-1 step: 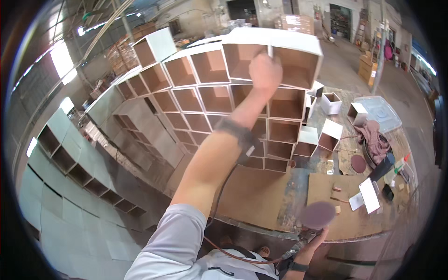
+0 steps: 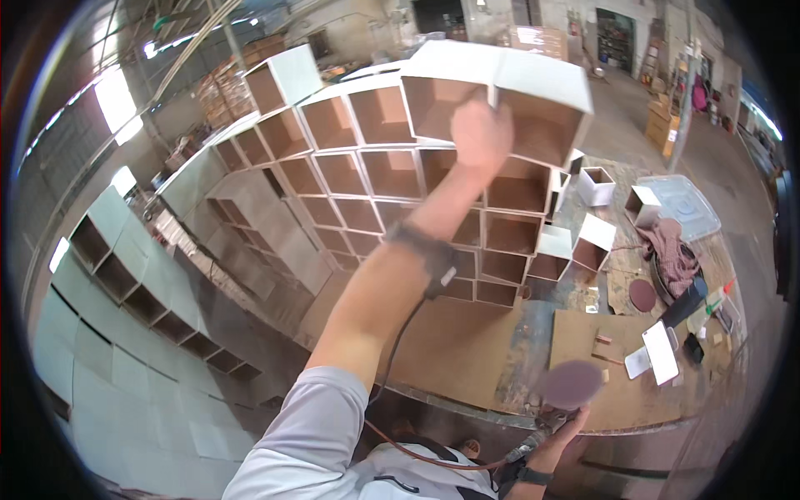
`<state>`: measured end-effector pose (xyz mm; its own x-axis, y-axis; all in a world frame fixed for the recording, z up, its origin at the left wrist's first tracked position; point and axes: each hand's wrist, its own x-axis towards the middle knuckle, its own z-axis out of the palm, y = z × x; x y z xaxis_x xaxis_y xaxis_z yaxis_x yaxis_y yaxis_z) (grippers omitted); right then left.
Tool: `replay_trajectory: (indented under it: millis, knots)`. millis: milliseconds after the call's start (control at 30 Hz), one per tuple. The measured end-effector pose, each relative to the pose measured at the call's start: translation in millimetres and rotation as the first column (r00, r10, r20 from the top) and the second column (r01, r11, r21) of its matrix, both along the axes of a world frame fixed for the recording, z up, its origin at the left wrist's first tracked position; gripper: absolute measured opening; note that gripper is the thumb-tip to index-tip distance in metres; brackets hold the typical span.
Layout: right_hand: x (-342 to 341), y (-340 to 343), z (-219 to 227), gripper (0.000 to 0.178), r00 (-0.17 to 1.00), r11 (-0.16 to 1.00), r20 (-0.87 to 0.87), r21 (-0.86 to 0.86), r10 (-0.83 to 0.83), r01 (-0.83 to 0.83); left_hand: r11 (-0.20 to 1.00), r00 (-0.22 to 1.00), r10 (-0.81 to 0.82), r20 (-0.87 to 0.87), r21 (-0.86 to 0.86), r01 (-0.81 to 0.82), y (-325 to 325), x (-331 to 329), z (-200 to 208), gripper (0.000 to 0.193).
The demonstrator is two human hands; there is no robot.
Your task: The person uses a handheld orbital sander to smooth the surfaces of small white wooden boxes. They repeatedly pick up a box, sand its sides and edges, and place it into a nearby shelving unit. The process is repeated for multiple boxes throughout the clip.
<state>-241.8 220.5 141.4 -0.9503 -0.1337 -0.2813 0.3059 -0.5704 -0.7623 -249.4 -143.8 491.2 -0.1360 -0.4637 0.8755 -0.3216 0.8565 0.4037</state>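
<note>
My left hand (image 2: 482, 135) reaches to the top of a tall stack of open-fronted boxes with white outsides and brown insides. Its fingers are closed at the adjoining side walls of a white box (image 2: 544, 79) at the top right end and the white box (image 2: 454, 58) left of it; the fingertips are partly hidden. Low at the right, my right hand (image 2: 568, 427) is wrapped round an air sander (image 2: 547, 421), its round purple sanding disc (image 2: 572, 384) facing up. A hose (image 2: 442, 461) runs from the sander across my front.
On the bench right of the stack are small white boxes (image 2: 592, 242), a clear plastic lid (image 2: 683, 207), a pinkish cloth (image 2: 672, 250), another sanding disc (image 2: 642, 295) and a phone on a stand (image 2: 660, 353). More stacked boxes (image 2: 142, 308) stand at the left.
The top right box has shifted slightly to the right and nearer, with my left hand moving along. The view has shifted a little; my right hand still holds the sander.
</note>
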Motion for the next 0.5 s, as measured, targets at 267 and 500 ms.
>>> replay_trajectory:
  millis: [267,500]
  knots:
    - [-50,13,23,0.042,0.970,0.972,0.046,-0.016,0.237,-0.236,0.964,0.954,-0.263,0.144,0.074,0.254,114,155,-190,0.038]
    - [-68,-1,81,0.049,0.849,0.828,-0.123,0.331,0.514,-0.453,0.711,0.947,-0.176,0.270,0.700,-0.067,151,215,-391,0.026]
